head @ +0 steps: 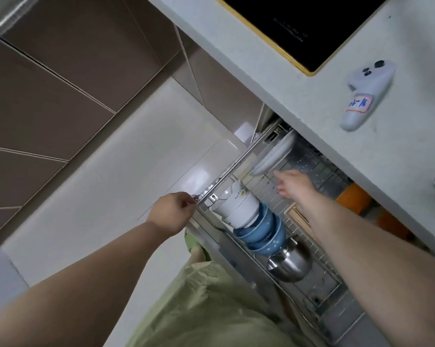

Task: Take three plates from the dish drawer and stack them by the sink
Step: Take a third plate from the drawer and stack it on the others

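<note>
Fingers of my left hand (172,211) are curled shut on the chrome front rail (239,164) of the dish drawer (319,291). My right hand (295,184) hovers spread and empty over the wire rack, just short of the white plates (274,156) standing on edge beyond my fingertips. Stacked bowls (251,221) sit between both hands.

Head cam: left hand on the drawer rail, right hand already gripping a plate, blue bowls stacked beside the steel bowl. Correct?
Not quite. In the head view the right hand is open and reaching toward the plates, not gripping one. The rest holds: left hand on the drawer rail, blue bowls beside the steel bowl.
</note>
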